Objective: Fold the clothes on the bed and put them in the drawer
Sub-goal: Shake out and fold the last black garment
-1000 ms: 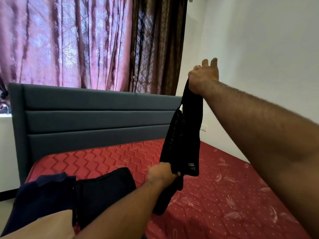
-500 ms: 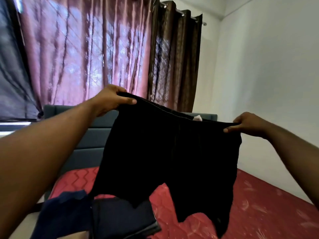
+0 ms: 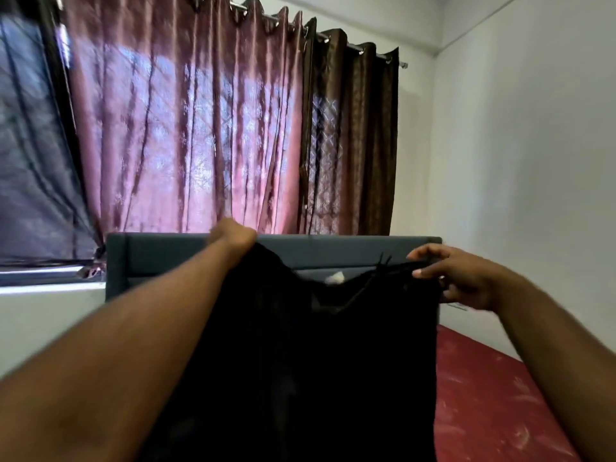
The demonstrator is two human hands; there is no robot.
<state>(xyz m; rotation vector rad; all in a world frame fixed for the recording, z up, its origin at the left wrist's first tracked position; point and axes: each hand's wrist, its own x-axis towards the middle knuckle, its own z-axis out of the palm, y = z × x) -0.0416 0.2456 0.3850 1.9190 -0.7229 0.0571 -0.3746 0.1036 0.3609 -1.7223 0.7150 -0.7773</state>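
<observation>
A pair of black shorts [image 3: 320, 361] hangs spread out in front of me, waistband up, with a drawstring and a white label showing at the top. My left hand [image 3: 233, 235] grips the waistband's left corner. My right hand [image 3: 456, 278] pinches the right corner between thumb and fingers. The shorts hide most of the bed below them. No drawer is in view.
The red mattress [image 3: 486, 405] shows at the lower right. A grey-blue padded headboard [image 3: 160, 258] stands behind the shorts. Pink and brown curtains [image 3: 200, 135] cover the window above it. A white wall [image 3: 533, 161] runs along the right.
Both hands have drawn the shorts closer and lower, and the waistband now sags in the middle. The view has tilted up, so the folded dark clothes at the lower left are out of sight.
</observation>
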